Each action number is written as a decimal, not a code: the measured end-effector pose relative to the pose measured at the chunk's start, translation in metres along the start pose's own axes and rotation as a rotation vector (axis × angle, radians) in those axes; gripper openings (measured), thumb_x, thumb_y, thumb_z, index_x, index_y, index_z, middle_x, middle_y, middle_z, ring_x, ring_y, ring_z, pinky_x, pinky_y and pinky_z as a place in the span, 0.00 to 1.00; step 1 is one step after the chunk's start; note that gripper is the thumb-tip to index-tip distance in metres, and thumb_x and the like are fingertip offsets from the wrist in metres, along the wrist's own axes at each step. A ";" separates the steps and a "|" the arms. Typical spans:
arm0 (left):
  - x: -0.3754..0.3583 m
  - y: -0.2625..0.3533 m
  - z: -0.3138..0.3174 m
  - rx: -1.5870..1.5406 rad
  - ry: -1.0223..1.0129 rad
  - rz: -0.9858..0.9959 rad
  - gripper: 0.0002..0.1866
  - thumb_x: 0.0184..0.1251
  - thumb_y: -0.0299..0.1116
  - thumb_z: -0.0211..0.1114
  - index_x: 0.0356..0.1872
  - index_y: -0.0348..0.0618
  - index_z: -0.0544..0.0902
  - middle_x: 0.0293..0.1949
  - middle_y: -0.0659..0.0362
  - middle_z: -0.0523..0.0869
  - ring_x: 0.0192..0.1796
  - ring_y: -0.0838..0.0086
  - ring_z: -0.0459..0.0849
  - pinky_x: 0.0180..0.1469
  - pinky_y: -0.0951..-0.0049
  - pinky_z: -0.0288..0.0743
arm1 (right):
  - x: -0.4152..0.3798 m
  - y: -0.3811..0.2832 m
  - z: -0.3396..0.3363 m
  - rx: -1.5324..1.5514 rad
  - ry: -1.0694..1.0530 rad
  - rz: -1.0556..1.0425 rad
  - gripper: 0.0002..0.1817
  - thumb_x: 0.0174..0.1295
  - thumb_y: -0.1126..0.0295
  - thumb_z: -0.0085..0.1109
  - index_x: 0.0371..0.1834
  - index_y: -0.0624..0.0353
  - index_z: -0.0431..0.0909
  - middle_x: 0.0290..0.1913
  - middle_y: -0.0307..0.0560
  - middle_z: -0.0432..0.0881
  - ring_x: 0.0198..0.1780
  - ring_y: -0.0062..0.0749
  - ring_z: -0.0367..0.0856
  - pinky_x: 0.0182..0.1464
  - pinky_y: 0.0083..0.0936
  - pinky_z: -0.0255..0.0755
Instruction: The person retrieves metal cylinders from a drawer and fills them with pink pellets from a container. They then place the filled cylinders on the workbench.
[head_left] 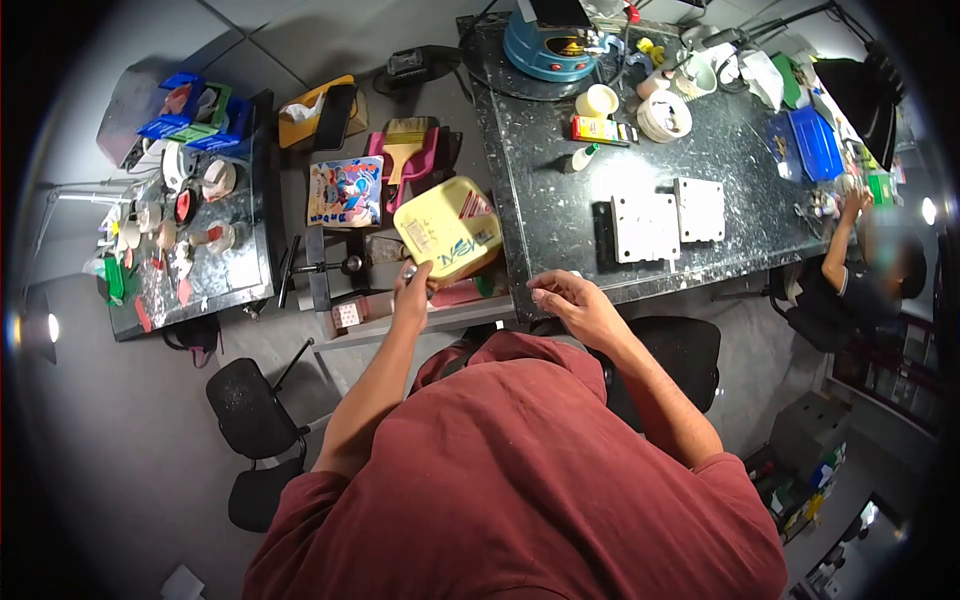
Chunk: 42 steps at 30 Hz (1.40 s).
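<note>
My left hand (413,292) is closed at the lower left edge of a yellow lidded box (445,228) with blue writing; a small dark thing shows at its fingers, too small to name. My right hand (565,297) is over the dark table's front corner, its fingers curled together; what they hold, if anything, is too small to make out. Left of the box lie a picture booklet (345,192) and a brush (405,150) on a pink dustpan (432,163). Two pale metal plates (645,228) rest on the dark table (540,225).
A blue round machine (548,50), white tubs (664,117) and a small bottle (582,157) stand on the dark table. Another person (870,260) sits at the far right. Black chairs (245,405) stand at left and right. A cluttered table (235,265) is at left.
</note>
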<state>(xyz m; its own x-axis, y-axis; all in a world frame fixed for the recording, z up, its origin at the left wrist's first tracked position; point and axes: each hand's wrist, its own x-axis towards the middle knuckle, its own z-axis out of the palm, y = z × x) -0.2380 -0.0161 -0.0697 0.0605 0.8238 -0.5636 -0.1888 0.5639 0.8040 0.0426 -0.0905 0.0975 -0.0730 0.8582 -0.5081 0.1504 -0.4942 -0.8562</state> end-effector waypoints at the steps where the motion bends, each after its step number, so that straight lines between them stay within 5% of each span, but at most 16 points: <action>1: 0.007 -0.004 0.011 -0.004 -0.015 -0.006 0.11 0.67 0.34 0.64 0.46 0.41 0.79 0.36 0.62 0.83 0.31 0.81 0.76 0.34 0.79 0.69 | -0.001 0.002 0.001 -0.064 -0.003 0.005 0.14 0.71 0.65 0.56 0.53 0.61 0.78 0.42 0.41 0.83 0.44 0.23 0.79 0.50 0.23 0.73; 3: 0.023 -0.005 0.029 -0.012 -0.055 -0.022 0.12 0.68 0.34 0.63 0.47 0.40 0.78 0.37 0.62 0.83 0.34 0.80 0.77 0.35 0.78 0.70 | -0.007 0.001 -0.003 -0.131 0.019 0.022 0.14 0.71 0.66 0.56 0.54 0.62 0.78 0.43 0.42 0.83 0.45 0.23 0.79 0.49 0.24 0.73; 5: 0.040 -0.007 0.038 0.137 -0.118 0.040 0.14 0.68 0.37 0.63 0.48 0.40 0.77 0.39 0.63 0.82 0.35 0.80 0.76 0.36 0.77 0.71 | -0.014 -0.004 -0.004 -0.485 0.176 0.038 0.12 0.66 0.66 0.60 0.49 0.60 0.80 0.44 0.49 0.83 0.43 0.33 0.82 0.46 0.27 0.75; 6: 0.050 -0.009 0.041 0.265 -0.054 0.063 0.16 0.68 0.40 0.64 0.48 0.41 0.77 0.35 0.64 0.80 0.34 0.79 0.75 0.36 0.74 0.71 | -0.015 0.006 -0.004 -0.595 0.297 0.032 0.17 0.60 0.65 0.65 0.50 0.59 0.77 0.42 0.54 0.81 0.47 0.47 0.82 0.46 0.36 0.76; 10: 0.075 -0.013 0.031 0.418 0.085 0.072 0.23 0.65 0.51 0.67 0.45 0.40 0.78 0.27 0.64 0.74 0.28 0.77 0.73 0.34 0.72 0.72 | -0.015 0.026 -0.007 -0.756 0.407 -0.036 0.28 0.57 0.61 0.68 0.60 0.53 0.70 0.49 0.53 0.77 0.48 0.50 0.82 0.44 0.41 0.78; 13: 0.084 -0.011 0.025 0.558 0.142 0.059 0.25 0.67 0.54 0.65 0.46 0.39 0.78 0.34 0.60 0.83 0.32 0.76 0.80 0.35 0.73 0.75 | -0.011 0.039 -0.007 -0.822 0.426 -0.042 0.28 0.58 0.57 0.68 0.60 0.52 0.71 0.48 0.52 0.77 0.45 0.51 0.82 0.45 0.42 0.77; 14: 0.086 -0.012 0.024 0.520 0.204 0.119 0.25 0.66 0.54 0.66 0.41 0.37 0.80 0.26 0.63 0.77 0.27 0.77 0.75 0.33 0.71 0.71 | -0.008 0.039 -0.007 -0.831 0.435 -0.066 0.25 0.59 0.59 0.66 0.57 0.54 0.72 0.47 0.53 0.76 0.46 0.51 0.82 0.44 0.42 0.78; 21: 0.015 0.018 0.025 0.502 0.230 0.276 0.21 0.68 0.52 0.66 0.34 0.41 0.80 0.22 0.66 0.77 0.25 0.82 0.73 0.29 0.76 0.67 | 0.021 0.035 -0.018 -0.762 0.533 -0.176 0.20 0.63 0.65 0.62 0.58 0.53 0.73 0.47 0.54 0.73 0.44 0.54 0.81 0.42 0.43 0.77; 24: -0.017 0.011 0.009 0.438 0.157 0.297 0.15 0.68 0.44 0.67 0.34 0.41 0.79 0.21 0.70 0.71 0.24 0.86 0.68 0.27 0.81 0.62 | 0.038 0.036 -0.024 -0.783 0.511 -0.211 0.22 0.63 0.70 0.61 0.61 0.51 0.73 0.49 0.56 0.72 0.44 0.52 0.81 0.43 0.40 0.78; 27: -0.063 0.026 -0.005 0.431 0.314 0.350 0.13 0.69 0.40 0.66 0.34 0.39 0.79 0.23 0.69 0.72 0.26 0.85 0.69 0.29 0.81 0.64 | 0.047 0.028 -0.026 -0.876 0.489 -0.190 0.23 0.63 0.72 0.59 0.63 0.50 0.72 0.52 0.58 0.72 0.43 0.54 0.82 0.42 0.42 0.79; 30: -0.086 0.051 -0.035 0.521 0.531 0.746 0.10 0.70 0.35 0.65 0.35 0.39 0.78 0.30 0.65 0.77 0.32 0.83 0.71 0.35 0.80 0.69 | 0.056 0.029 -0.035 -0.911 0.457 -0.133 0.25 0.62 0.69 0.61 0.64 0.53 0.70 0.48 0.62 0.75 0.40 0.57 0.84 0.39 0.45 0.80; 33: -0.105 0.098 -0.049 0.301 0.693 0.585 0.11 0.71 0.37 0.64 0.36 0.39 0.76 0.28 0.67 0.74 0.31 0.83 0.68 0.32 0.80 0.63 | 0.069 0.032 -0.042 -0.950 0.446 -0.179 0.23 0.62 0.67 0.62 0.59 0.57 0.70 0.36 0.62 0.83 0.38 0.58 0.85 0.38 0.47 0.79; 36: -0.102 0.103 -0.062 0.289 0.660 0.570 0.12 0.72 0.38 0.62 0.35 0.40 0.75 0.29 0.66 0.74 0.31 0.83 0.68 0.33 0.80 0.63 | 0.073 0.018 -0.041 -0.914 0.431 -0.084 0.22 0.61 0.66 0.63 0.56 0.58 0.70 0.31 0.62 0.85 0.37 0.58 0.85 0.39 0.48 0.77; 42: -0.087 0.083 -0.012 0.240 0.164 0.644 0.13 0.70 0.38 0.48 0.30 0.41 0.72 0.30 0.63 0.72 0.33 0.80 0.66 0.39 0.78 0.61 | 0.081 0.031 -0.050 -0.849 0.486 -0.153 0.23 0.63 0.65 0.61 0.61 0.57 0.68 0.37 0.63 0.84 0.39 0.60 0.84 0.41 0.47 0.78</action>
<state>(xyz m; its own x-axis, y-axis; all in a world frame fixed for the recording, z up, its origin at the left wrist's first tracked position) -0.2709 -0.0419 0.0434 -0.1426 0.9892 0.0327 0.0851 -0.0206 0.9962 0.0907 -0.0294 0.0346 0.2333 0.9621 -0.1410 0.8440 -0.2723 -0.4621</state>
